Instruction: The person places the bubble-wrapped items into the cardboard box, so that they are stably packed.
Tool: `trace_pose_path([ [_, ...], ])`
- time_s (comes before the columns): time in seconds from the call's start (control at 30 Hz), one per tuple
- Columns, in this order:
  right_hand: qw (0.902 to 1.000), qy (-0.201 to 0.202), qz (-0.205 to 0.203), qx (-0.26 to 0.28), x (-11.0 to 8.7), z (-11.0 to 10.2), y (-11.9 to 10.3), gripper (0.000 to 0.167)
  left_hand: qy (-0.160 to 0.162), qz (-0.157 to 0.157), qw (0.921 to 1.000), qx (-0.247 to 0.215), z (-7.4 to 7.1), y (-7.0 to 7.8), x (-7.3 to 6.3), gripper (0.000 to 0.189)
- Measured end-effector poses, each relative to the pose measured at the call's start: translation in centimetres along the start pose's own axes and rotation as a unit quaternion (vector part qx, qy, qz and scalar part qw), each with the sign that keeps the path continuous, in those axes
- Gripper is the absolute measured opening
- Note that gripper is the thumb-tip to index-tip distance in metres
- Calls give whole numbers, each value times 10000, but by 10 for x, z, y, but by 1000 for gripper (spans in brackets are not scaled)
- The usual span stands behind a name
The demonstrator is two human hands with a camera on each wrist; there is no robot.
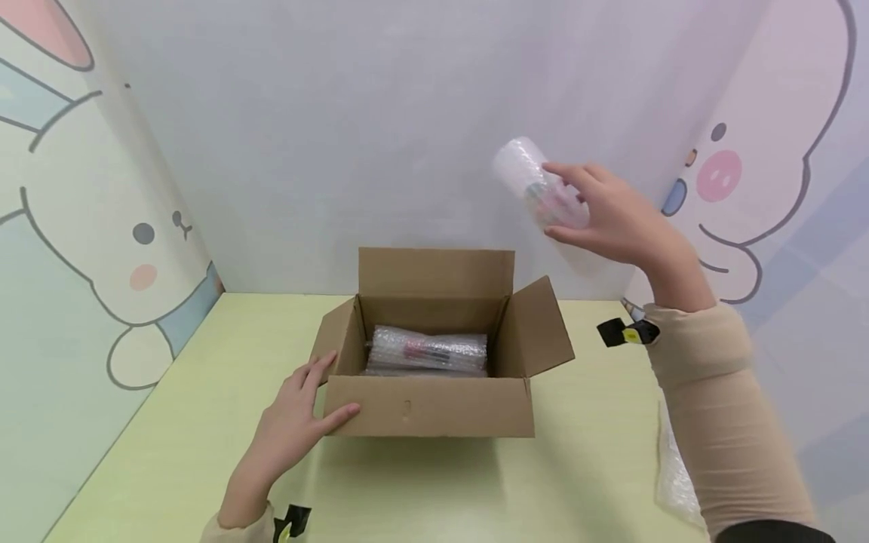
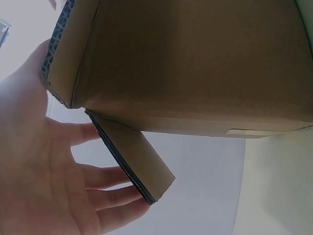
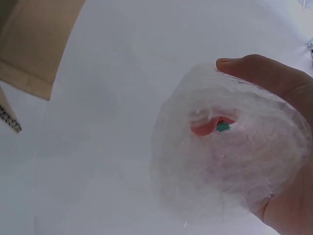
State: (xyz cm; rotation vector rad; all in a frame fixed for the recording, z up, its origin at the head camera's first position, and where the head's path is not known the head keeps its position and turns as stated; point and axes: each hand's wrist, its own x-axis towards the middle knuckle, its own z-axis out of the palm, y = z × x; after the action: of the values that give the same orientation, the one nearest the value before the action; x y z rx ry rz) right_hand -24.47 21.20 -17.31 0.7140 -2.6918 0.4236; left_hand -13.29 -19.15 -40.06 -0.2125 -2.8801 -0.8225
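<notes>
Up in front of the wall, my right hand point(image 1: 619, 217) grips a bubble-wrapped roll point(image 1: 521, 170) between thumb and fingers. The right wrist view shows the roll point(image 3: 195, 161) end-on, with small red and green bits visible through the cloudy wrap; what is inside is hidden. An open cardboard box point(image 1: 429, 407) stands on the table below. My left hand point(image 1: 288, 422) rests at its front left corner, thumb on the front flap and fingers spread along the left flap point(image 2: 139, 156). Inside the box lies a bubble-wrapped bundle point(image 1: 428, 351) with a red and dark part showing through.
The pale yellow table point(image 1: 197, 422) meets a light grey wall point(image 1: 305, 151) behind the box. At the right, partly behind my sleeve, lies a clear bubble wrap piece point(image 1: 674, 483). Cartoon animals decorate both side walls. The box's right flap point(image 1: 541, 328) sticks outward.
</notes>
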Motion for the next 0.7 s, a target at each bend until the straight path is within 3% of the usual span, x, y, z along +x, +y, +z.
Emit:
trace_pose_path([
  [0.33, 9991, -109, -405, 72, 28, 19, -39, 73, 24, -10, 10000, -23, -1, 1, -2, 88],
  [0.7, 9949, -447, -854, 310, 52, 53, -65, 72, 129, 54, 9999, -26, 2, 0, -4, 88],
])
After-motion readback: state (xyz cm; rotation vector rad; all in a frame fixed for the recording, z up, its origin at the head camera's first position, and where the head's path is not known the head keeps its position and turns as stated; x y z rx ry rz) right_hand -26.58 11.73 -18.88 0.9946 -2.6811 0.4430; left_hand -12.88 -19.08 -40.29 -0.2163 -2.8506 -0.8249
